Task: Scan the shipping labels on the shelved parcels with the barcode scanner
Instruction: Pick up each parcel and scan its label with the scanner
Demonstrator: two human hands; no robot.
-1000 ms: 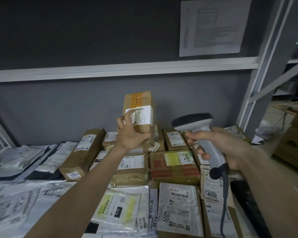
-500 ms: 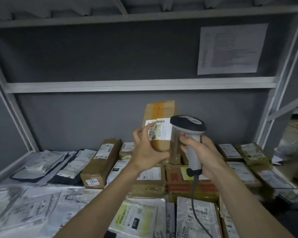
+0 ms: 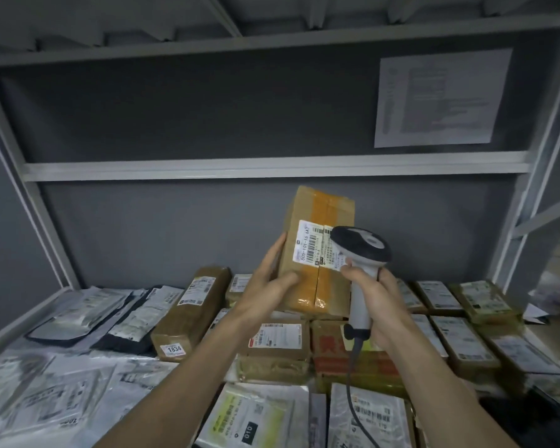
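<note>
above shelf: l hand (image 3: pixel 265 286) grips box (image 3: pixel 317 253), r hand (image 3: pixel 379 302) grips scanner (image 3: pixel 361 253).

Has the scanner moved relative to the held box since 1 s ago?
Yes. The scanner in the right hand moved left to the box, its head now overlapping the label.
</note>
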